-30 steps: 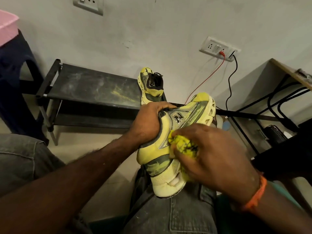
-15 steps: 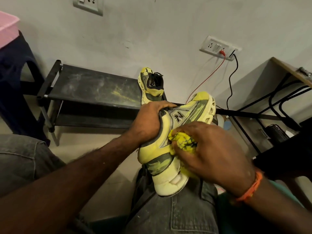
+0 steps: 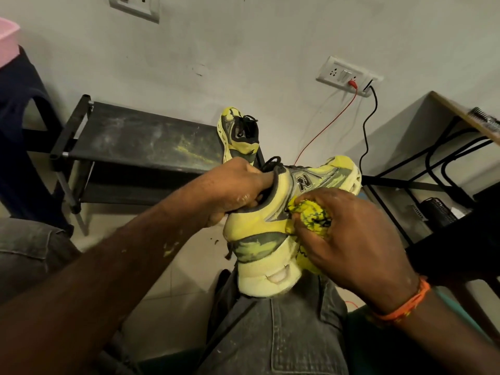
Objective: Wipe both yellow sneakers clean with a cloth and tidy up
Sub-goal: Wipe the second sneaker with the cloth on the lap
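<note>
Now slid up from heel toward the side: right hand [image 3: 351,239], grip balled tight on cloth [image 3: 311,217]. Left hand [image 3: 238,188] clamped in the collar of sneaker [image 3: 270,234] on knee. Still wiping shoe one. Next: same for second sneaker [image 3: 238,133] on rack [image 3: 140,136].

— What is seen along the wall?
— A dusty black rack [image 3: 140,142] is set on the floor; a socket plate [image 3: 349,76] is mounted above, with a red wire [image 3: 327,125] and a black cable [image 3: 368,125] plugged in.
— And at the right?
— A wooden desk [image 3: 465,115] is placed.
</note>
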